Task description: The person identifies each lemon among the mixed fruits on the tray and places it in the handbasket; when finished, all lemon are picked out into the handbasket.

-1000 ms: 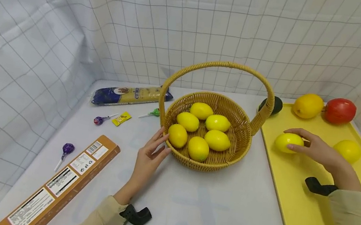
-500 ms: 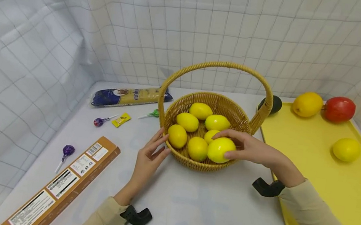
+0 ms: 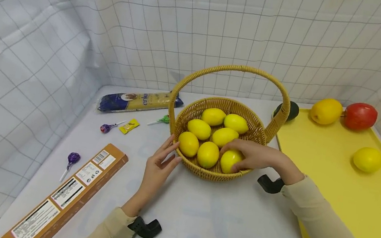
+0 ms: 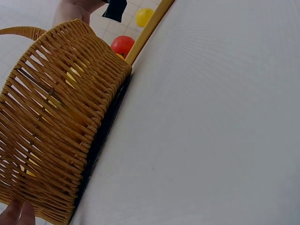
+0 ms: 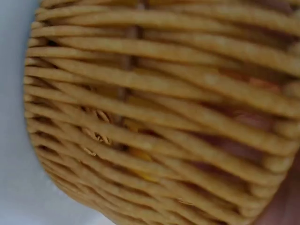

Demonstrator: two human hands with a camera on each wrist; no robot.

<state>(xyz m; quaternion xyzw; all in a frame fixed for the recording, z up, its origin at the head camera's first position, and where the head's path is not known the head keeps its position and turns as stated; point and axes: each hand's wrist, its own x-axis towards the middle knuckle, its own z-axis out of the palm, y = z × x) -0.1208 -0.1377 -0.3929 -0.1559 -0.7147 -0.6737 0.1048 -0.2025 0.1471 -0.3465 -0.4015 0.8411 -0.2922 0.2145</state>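
A round wicker basket (image 3: 257,161) with a tall arched handle stands mid-table and contains several yellow lemons (image 3: 208,155). At its left rim rests my left hand (image 3: 156,169), fingers spread and fairly straight; its fingertips (image 4: 26,215) show against the woven side in the left wrist view. Inside the basket's front right, my right hand (image 3: 256,156) has its thumb and fingers around a lemon (image 3: 229,163), close beside the other lemons. The right wrist view is filled by the basket's weave (image 5: 140,93), which mostly hides that hand and the lemon.
A yellow tray (image 3: 340,201) at right bears another lemon (image 3: 368,160), an orange-yellow fruit (image 3: 326,111) and a red fruit (image 3: 360,117). A dark green fruit (image 3: 291,112) sits behind the handle. Leftward lie a pasta packet (image 3: 138,101), lollipops (image 3: 73,158), a yellow sachet (image 3: 129,126) and a long brown box (image 3: 74,188).
My right hand has carried a lemon from the tray leftward and lowered it into the basket. Two lemons there have shifted back a little. My left hand stays at the rim.
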